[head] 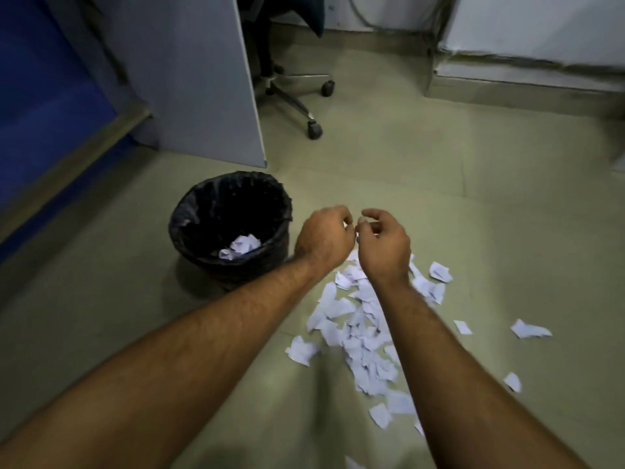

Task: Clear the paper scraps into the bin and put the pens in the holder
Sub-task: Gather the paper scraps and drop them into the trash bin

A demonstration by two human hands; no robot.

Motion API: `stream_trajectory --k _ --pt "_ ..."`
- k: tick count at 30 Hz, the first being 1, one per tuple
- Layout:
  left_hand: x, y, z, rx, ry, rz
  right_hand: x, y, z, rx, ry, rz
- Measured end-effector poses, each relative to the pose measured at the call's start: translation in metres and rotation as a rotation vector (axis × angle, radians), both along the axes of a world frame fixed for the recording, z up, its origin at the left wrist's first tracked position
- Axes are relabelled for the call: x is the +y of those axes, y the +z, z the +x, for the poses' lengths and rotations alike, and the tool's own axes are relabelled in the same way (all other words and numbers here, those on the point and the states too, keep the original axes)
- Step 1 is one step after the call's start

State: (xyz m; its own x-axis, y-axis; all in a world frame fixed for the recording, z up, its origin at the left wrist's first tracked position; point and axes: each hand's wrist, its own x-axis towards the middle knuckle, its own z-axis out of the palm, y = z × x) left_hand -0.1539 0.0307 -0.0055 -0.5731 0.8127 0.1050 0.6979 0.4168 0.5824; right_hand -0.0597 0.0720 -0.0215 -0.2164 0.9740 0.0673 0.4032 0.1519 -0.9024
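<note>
Floor (pixel 439 204): greenish tile.
Bin (pixel 189 211): black liner, few scraps inside, left of the hands.
Paper scraps (pixel 362 336): scattered pile on floor beneath both forearms.
Left hand (pixel 323 236), right hand (pixel 384 243): fingers curled, nearly touching; grip contents cannot be told.

Single view, head-worn: we look forward and steeply down at the floor (pixel 473 204) from standing height, wide-angle, edges bowed. Both our forearms reach in from the bottom edge toward mid-frame. The far edge takes in a wall base (pixel 527 79) and a partition (pixel 203 79). No second view to share with.
</note>
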Motion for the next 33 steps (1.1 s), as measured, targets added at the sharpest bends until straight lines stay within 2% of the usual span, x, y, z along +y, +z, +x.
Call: stream_trajectory --k 4,10,13,16,19,22,27,29,33 --pt "0.01 -0.077 0.055 -0.104 -0.199 -0.231 -0.008 -0.059 0.061 -0.152 -0.084 -0.082" --pt "-0.026 -0.187 0.093 0.003 -0.43 -0.785 -0.036 -0.166 0.154 -0.68 0.139 -0.298" --pt "-0.044 -0.218 0.106 0.09 -0.512 -0.897 -0.059 -0.202 0.178 -0.855 0.189 -0.321" --pt "-0.055 -0.228 0.124 0.229 -0.55 -0.889 -0.072 -0.22 0.176 -0.932 0.309 -0.287" --pt "-0.056 -0.231 0.129 0.347 -0.56 -0.783 -0.071 -0.222 0.163 -0.952 0.391 -0.162" --pt "-0.051 -0.225 0.12 0.36 -0.607 -0.696 -0.071 -0.226 0.151 -0.931 0.388 -0.061" --pt "-0.043 -0.22 0.099 0.185 -0.567 -0.623 -0.061 -0.231 0.139 -0.845 0.344 0.044" --pt "-0.043 -0.22 0.091 0.107 -0.576 -0.593 -0.057 -0.232 0.133 -0.759 0.339 0.004" --pt "-0.034 -0.214 0.085 -0.003 -0.416 -0.625 -0.049 -0.237 0.125 -0.566 0.24 -0.138"
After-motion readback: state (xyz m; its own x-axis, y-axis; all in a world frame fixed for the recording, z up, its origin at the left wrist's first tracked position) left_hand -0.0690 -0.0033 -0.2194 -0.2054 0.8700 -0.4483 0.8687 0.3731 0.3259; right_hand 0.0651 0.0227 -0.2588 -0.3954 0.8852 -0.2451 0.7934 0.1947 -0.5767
